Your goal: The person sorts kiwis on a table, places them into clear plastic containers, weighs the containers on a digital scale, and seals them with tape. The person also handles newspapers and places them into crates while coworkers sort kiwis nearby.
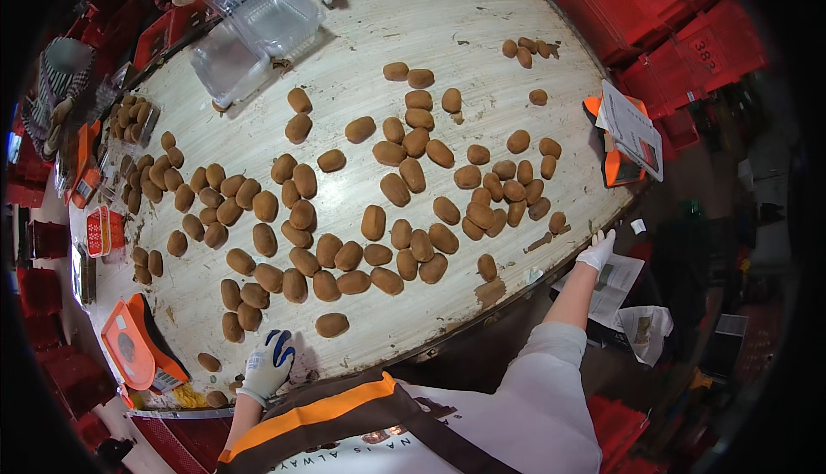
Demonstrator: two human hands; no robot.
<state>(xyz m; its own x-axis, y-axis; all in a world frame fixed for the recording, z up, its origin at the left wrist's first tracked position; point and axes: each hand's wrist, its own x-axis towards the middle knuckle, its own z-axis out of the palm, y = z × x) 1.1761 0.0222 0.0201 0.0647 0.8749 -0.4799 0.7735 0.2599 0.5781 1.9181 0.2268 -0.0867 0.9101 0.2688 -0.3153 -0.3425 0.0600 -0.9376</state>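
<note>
Many brown kiwifruit [348,255] lie loose across a worn, whitish table [490,9]. My left hand [268,361], in a white glove with blue-coated fingers, is over the near edge of the table, just below a few kiwifruit; whether something is under its fingers cannot be seen. A single kiwifruit [332,325] lies to its right. My right hand [598,249], in a thin white glove, rests at the table's right edge with its fingers apart and nothing in it. Some printed sheets [619,287] are below that hand, beyond the table.
Orange scales stand at the near left [132,345] and right edge [623,135], the latter bearing papers. An open clear plastic clamshell [277,16] lies at the far left. Red crates [703,48] are stacked beyond the right edge. Other people work along the far left side.
</note>
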